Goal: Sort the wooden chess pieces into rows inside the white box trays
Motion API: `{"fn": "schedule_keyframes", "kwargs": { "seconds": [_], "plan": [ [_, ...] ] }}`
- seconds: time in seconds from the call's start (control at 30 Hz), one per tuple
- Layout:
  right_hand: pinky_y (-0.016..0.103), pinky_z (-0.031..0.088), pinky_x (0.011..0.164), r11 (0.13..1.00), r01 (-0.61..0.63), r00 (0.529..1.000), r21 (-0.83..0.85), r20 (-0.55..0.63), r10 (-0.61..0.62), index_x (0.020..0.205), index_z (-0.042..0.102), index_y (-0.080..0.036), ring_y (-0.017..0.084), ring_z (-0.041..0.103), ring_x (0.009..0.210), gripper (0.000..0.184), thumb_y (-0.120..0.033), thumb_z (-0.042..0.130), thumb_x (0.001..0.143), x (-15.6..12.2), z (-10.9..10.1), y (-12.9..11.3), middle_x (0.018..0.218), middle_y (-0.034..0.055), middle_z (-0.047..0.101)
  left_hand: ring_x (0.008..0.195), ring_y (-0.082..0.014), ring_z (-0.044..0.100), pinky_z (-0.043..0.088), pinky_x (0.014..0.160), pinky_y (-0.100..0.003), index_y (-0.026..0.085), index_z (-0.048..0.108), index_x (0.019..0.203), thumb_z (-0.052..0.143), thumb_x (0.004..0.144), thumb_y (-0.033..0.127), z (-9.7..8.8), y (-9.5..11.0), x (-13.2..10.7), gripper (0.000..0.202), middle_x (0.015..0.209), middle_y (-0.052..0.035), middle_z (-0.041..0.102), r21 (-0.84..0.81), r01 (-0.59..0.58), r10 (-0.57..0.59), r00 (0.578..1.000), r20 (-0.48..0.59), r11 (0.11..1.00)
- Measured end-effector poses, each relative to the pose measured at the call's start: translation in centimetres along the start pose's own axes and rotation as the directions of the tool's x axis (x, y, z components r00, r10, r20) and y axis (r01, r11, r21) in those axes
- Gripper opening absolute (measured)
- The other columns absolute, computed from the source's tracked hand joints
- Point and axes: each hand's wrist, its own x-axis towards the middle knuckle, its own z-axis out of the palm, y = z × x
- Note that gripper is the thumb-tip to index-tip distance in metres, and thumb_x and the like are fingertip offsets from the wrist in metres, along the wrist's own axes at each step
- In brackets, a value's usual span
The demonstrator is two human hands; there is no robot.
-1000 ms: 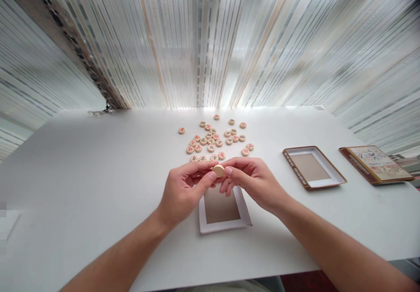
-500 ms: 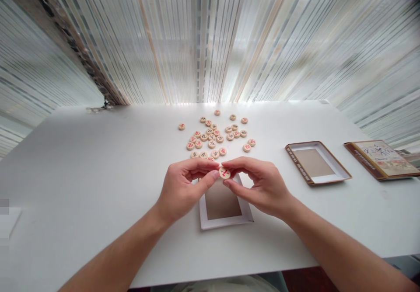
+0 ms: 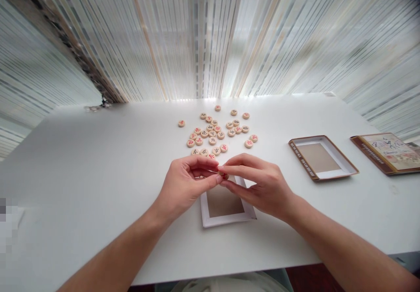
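Between the fingertips of both hands is a round wooden Chinese chess piece (image 3: 223,175), now mostly covered by fingers. My left hand (image 3: 186,182) pinches it from the left, thumb below and fingers above. From the right, my right hand (image 3: 254,179) closes on the same piece with thumb and fingers. Beneath the hands lies a shallow white box tray (image 3: 206,215) with a grey-brown bottom, its far part hidden by the hands. Beyond them, several more chess pieces (image 3: 212,140) with red or black characters lie scattered on the white table (image 3: 98,165).
To the right sits a brown-edged open box part (image 3: 303,163) with a white inside. Farther right lies a printed box lid (image 3: 387,152) with a picture on it. A striped string curtain (image 3: 210,38) hangs behind the table's far edge.
The held piece has turned so its red-marked face no longer shows fully, and the fingers cover more of it. The view has shifted slightly; the scattered pieces look unmoved.
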Motion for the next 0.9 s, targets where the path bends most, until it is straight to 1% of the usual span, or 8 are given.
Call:
{"fn": "schedule_keyframes", "kwargs": {
  "seconds": [0.07,0.13,0.23,0.3,0.43,0.63,0.77,0.9],
  "plan": [
    [0.029,0.065,0.077,1.000,0.003,1.000,-0.022,0.002,-0.003,0.117,0.077,-0.016,0.019,0.077,0.088,0.020,-0.011,0.076,0.097,0.0,0.0,0.0,0.102,0.0120,0.077,0.086,-0.0212,0.083,0.070,0.080,-0.028,0.016,0.084,0.094,0.094,0.075,0.019,0.0,0.1,0.0,0.022,0.092,-0.0058,0.085,0.050,-0.014,0.015,1.000,-0.019,0.999],
    [0.030,0.064,0.078,0.999,-0.005,1.000,-0.047,0.012,0.005,0.117,0.075,-0.016,0.019,0.075,0.088,0.021,-0.011,0.075,0.097,0.0,0.0,0.0,0.102,0.0112,0.078,0.085,-0.0205,0.082,0.068,0.079,-0.028,0.017,0.084,0.094,0.090,0.081,0.024,-0.3,0.2,0.2,0.016,0.090,-0.0056,0.084,0.152,-0.077,0.089,0.994,-0.069,0.985],
    [0.030,0.061,0.075,0.996,-0.030,0.996,-0.087,0.081,0.037,0.112,0.071,-0.018,0.018,0.072,0.082,0.016,-0.011,0.073,0.098,-0.2,0.0,-0.1,0.099,0.0077,0.080,0.088,-0.0202,0.080,0.065,0.084,-0.029,0.017,0.084,0.096,0.079,0.090,0.028,-1.1,0.3,0.8,0.014,0.093,-0.0060,0.084,0.361,-0.194,0.265,0.951,-0.159,0.912],
    [0.031,0.060,0.073,0.993,-0.038,0.986,-0.114,0.159,0.056,0.108,0.070,-0.018,0.019,0.072,0.080,0.011,-0.011,0.070,0.099,-0.4,0.2,0.0,0.098,0.0065,0.080,0.091,-0.0210,0.079,0.064,0.086,-0.030,0.017,0.084,0.098,0.074,0.093,0.031,-1.8,0.1,1.4,0.018,0.097,-0.0066,0.084,0.481,-0.201,0.316,0.934,-0.169,0.853],
    [0.034,0.061,0.076,0.983,-0.012,0.967,-0.183,0.248,0.058,0.102,0.071,-0.017,0.022,0.075,0.086,0.005,-0.014,0.066,0.103,-0.8,0.8,0.1,0.101,0.0095,0.081,0.083,-0.0210,0.077,0.060,0.077,-0.030,0.018,0.083,0.089,0.067,0.096,0.033,-2.5,-0.8,2.2,0.022,0.087,-0.0048,0.083,0.607,-0.155,0.278,0.954,-0.115,0.780],
    [0.035,0.059,0.073,0.951,0.039,0.952,-0.308,0.299,0.058,0.096,0.072,-0.017,0.023,0.073,0.082,0.017,-0.019,0.060,0.108,-1.0,1.7,0.7,0.096,0.0108,0.080,0.067,-0.0173,0.068,0.047,0.061,-0.028,0.020,0.080,0.079,0.063,0.098,0.031,-2.0,-1.2,1.9,0.028,0.076,-0.0014,0.080,0.691,-0.166,0.260,0.965,-0.033,0.704],
    [0.034,0.059,0.074,0.942,0.048,0.956,-0.331,0.289,0.053,0.094,0.074,-0.017,0.022,0.073,0.083,0.021,-0.019,0.059,0.109,-1.0,2.0,0.7,0.095,0.0105,0.080,0.064,-0.0165,0.065,0.045,0.059,-0.027,0.019,0.079,0.076,0.061,0.099,0.032,-2.0,-1.2,1.8,0.031,0.072,-0.0010,0.078,0.718,-0.177,0.252,0.968,0.001,0.674],
    [0.032,0.057,0.068,0.934,0.065,0.964,-0.351,0.263,0.031,0.094,0.077,-0.015,0.021,0.071,0.078,0.023,-0.017,0.059,0.109,-1.1,2.1,0.4,0.093,0.0103,0.078,0.064,-0.0168,0.065,0.045,0.060,-0.027,0.019,0.078,0.075,0.059,0.100,0.033,-2.1,-1.2,1.9,0.034,0.072,-0.0013,0.078,0.732,-0.177,0.250,0.968,0.009,0.658]
  ]
}}
